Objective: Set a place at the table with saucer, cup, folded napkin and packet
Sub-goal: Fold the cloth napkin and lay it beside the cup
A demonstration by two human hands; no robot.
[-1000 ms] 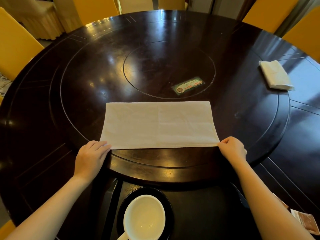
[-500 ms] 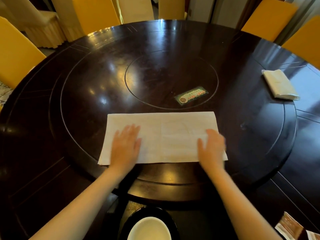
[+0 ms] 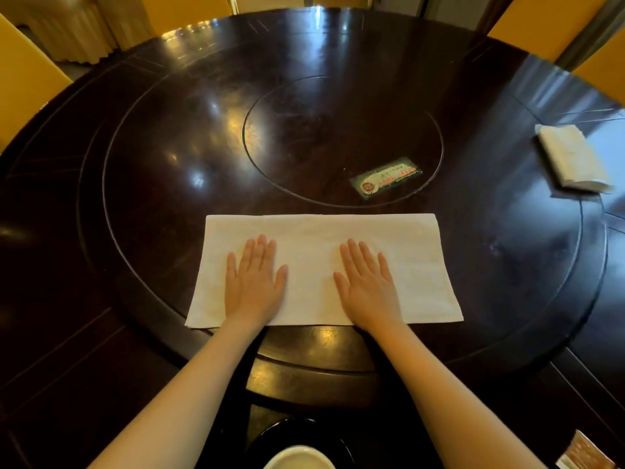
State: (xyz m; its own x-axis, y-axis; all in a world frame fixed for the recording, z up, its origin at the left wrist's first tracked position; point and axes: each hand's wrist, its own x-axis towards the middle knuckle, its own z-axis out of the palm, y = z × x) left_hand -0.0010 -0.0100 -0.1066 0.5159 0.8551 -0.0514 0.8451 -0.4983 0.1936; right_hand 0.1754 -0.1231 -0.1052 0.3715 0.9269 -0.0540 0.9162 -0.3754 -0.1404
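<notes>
White cloth lies as a long rectangle in the lower middle of the frame: the napkin [image 3: 311, 245], spread on the raised inner disc of the dark table [image 3: 162, 157], its near edge close to the disc's rim. Both palms rest on it side by side, the left hand [image 3: 255, 282] left of centre and the right hand [image 3: 367, 286] right of centre. The fingers are straight and flat, lying close to one another, with the thumbs angled toward each other; nothing is pinched. The step in hand looks like smoothing the cloth ahead of another fold. To do it well, I judge the palms should sweep outward from the middle toward the short ends with light, even pressure, so creases leave without dragging the cloth. The wood looks glossy and slick, so a heavy push could skew the edges. The corners want checking for alignment before any further fold. At the bottom edge of the frame the cup [image 3: 299, 459] sits on its dark saucer [image 3: 274, 434], and the packet [image 3: 583, 453] shows in the lower right corner, all yet to be arranged. Another folded napkin [image 3: 571, 157] lies at the right edge, well apart.
</notes>
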